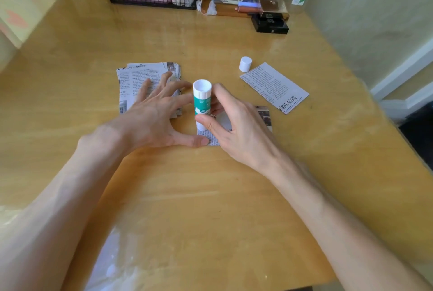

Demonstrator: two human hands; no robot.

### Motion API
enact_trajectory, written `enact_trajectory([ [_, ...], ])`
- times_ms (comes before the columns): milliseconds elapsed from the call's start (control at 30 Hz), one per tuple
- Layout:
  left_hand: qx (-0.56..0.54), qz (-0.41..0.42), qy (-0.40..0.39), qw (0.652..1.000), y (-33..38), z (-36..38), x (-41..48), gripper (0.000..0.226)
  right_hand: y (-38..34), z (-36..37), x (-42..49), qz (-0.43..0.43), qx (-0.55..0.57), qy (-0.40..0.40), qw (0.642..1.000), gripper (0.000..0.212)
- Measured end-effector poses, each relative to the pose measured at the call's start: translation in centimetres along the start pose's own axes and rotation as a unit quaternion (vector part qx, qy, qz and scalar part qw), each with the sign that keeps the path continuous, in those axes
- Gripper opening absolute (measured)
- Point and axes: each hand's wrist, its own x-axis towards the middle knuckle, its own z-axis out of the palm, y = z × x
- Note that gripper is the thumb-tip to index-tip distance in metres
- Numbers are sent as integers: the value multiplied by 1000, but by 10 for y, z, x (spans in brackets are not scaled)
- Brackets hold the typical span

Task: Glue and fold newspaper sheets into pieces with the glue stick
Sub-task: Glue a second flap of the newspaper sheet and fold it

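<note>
A: Glue stick (202,100)?
B: Upright, mid-tabletop (210,197), lower end on a newspaper sheet (211,140). Right hand (234,124) grasps it.
A: Left hand (154,117)?
B: Fingers spread, grasping nothing; thumb presses the sheet's near-left corner.

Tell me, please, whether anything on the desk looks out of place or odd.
Nothing is spilled or damaged. The white cap sits apart beside a loose sheet, only because the right hand holds the glue stick.
</note>
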Motion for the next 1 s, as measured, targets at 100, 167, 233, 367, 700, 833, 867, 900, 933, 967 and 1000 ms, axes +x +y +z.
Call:
enact_trajectory([
  [100, 5, -10, -2, 1000, 1, 1, 1, 105, -2, -3, -1, 1, -12, -9, 1000, 24],
  [167, 8, -22, -5, 1000, 1, 1, 1, 109, -1, -5, -3, 6, -14, -17, 1000, 23],
  [233, 10, -29, -4, 1000, 1, 0, 1, 108, 1, -5, -5, 8, -10, -17, 1000, 22],
  [367, 6, -26, 0, 1000, 0, 2, 0, 102, 3, -7, -6, 10, -11, -10, 1000, 21],
  [700, -11, -27, 1, 1000, 1, 1, -1, 90, 16, -23, -17, 33, -7, 6, 999, 23],
  [833, -17, -25, 1, 1000, 2, 0, -2, 101, 22, -30, -23, 40, -9, 13, 999, 23],
  [867, -17, -24, 0, 1000, 2, 0, -2, 101, 24, -32, -24, 40, -11, 15, 999, 22],
  [900, -18, -24, -1, 1000, 2, 0, -2, 100, 25, -34, -26, 40, -12, 17, 999, 20],
  [933, -18, -24, -1, 1000, 2, 0, -2, 100, 27, -36, -28, 42, -10, 20, 999, 18],
  [967, -19, -23, 0, 1000, 2, 0, -2, 99, 28, -38, -30, 44, -8, 23, 999, 17],
  [1000, -20, -21, 0, 1000, 1, 0, -2, 99, 29, -41, -32, 47, -9, 26, 999, 18],
])
